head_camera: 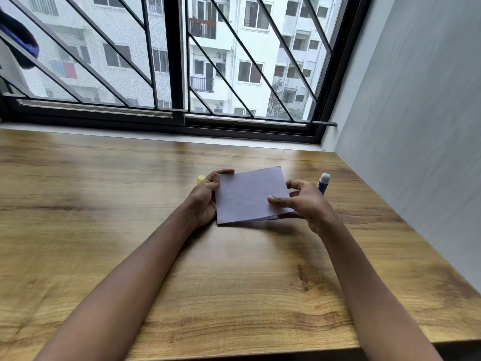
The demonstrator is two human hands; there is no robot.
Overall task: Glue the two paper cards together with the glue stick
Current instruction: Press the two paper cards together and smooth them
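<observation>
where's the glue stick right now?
Head view, right of centre: the glue stick stands upright on the table, just behind the right hand and to the right of the paper cards.

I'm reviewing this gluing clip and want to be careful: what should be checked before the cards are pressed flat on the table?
1. Left hand grips the left edge of the cards: ok.
2. Right hand pinches the right edge: ok.
3. Layers closed at the near right corner: not ok, a gap shows.
4. Glue spread between the layers: cannot tell, hidden.
5. Glue stick clear of the cards, standing behind the right hand: ok.
6. Glue stick capped: not ok; the yellow cap sits behind the left hand.
</observation>
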